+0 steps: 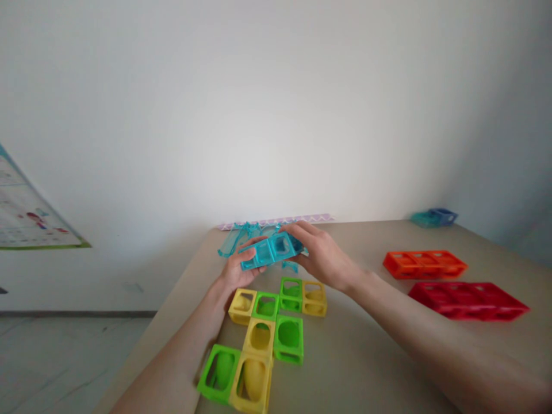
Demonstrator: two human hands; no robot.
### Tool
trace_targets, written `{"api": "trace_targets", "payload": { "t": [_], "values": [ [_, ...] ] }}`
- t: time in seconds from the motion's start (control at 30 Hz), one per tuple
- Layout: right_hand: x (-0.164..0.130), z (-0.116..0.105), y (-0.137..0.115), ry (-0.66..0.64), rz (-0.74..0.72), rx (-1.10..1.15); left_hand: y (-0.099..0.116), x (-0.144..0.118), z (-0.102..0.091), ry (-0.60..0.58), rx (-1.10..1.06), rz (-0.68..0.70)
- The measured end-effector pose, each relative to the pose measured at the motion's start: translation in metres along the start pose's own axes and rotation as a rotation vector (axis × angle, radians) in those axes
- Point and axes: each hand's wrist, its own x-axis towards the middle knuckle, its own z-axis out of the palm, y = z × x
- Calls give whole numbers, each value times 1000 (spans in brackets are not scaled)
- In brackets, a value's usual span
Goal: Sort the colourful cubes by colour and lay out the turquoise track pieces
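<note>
head view: both hands meet at twelve o'clock of the table. the left hand cups the turquoise block piece from below, the right hand pinches its far end, steadying it above the green and yellow blocks; orange frame and red frame lie at three o'clock.

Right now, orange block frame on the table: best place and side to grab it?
Probably a pinch across the long side walls of the orange block frame, coming from above. It lies flat on the table, with open cells and free edges; the red frame sits just beside its near side.
</note>
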Motion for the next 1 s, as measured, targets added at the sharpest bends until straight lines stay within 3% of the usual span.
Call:
{"api": "trace_targets", "payload": {
  "t": [0.13, 0.3, 0.47, 0.63, 0.83, 0.9, 1.0],
  "values": [
    [-3, -2, 0, -45, -92, -55, -4, 3, 0, 11, 3, -101],
    [-2, -3, -4, -123, -206, 134, -3, 4, -3, 68, -47, -57],
    [-2, 2, 3, -79, -67, 158, -2, 2, -2, 68, -57, -86],
    [0, 2, 12, -113, -84, 42, -2, 0, 1, 61, -51, -138],
    [1, 0, 12, -159, -338, -22, 4, 1, 0, 99, -94, -312],
    [1, 1, 13, -132, -298, 49, 4, 1, 0, 114, -92, -309],
    [1, 3, 16, -45, -108, 187, 3, 1, 1, 130, -68, -254]
  ]
}}
